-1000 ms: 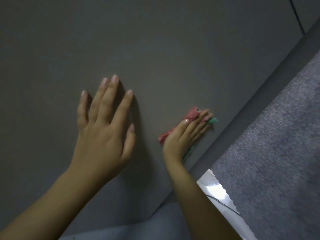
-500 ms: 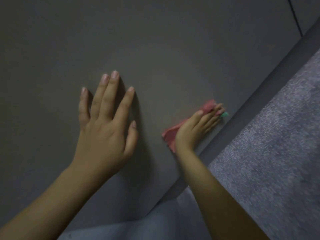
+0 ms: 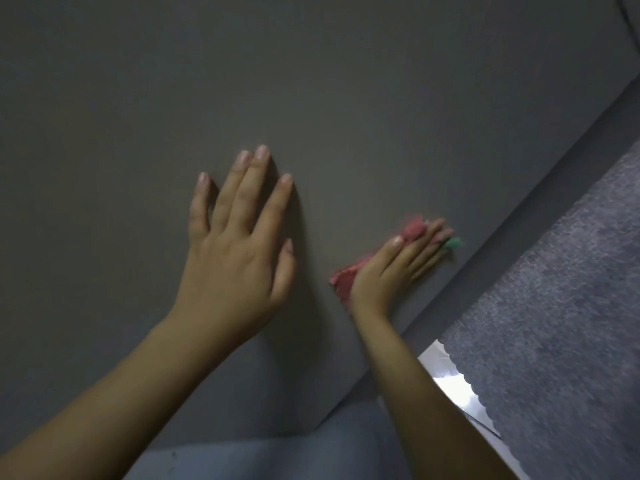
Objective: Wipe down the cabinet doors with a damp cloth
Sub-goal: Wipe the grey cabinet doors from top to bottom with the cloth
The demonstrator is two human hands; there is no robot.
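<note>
A flat dark grey cabinet door (image 3: 311, 98) fills most of the view. My left hand (image 3: 235, 251) rests flat against it with fingers spread, holding nothing. To its right, my right hand (image 3: 394, 268) presses a pink cloth (image 3: 343, 280) with a green corner flat against the door, close to the door's lower edge. Most of the cloth is hidden under the palm and fingers.
A grey strip (image 3: 519, 216) runs diagonally below the door's edge. Beyond it lies a grey textured mat (image 3: 561, 323) with a scalloped edge. A bright white patch of floor (image 3: 450, 379) shows beside my right forearm. A seam between doors (image 3: 628, 12) shows at the top right.
My right hand slid the cloth toward the door's edge and then slightly back along it. My left hand has stayed flat on the door.
</note>
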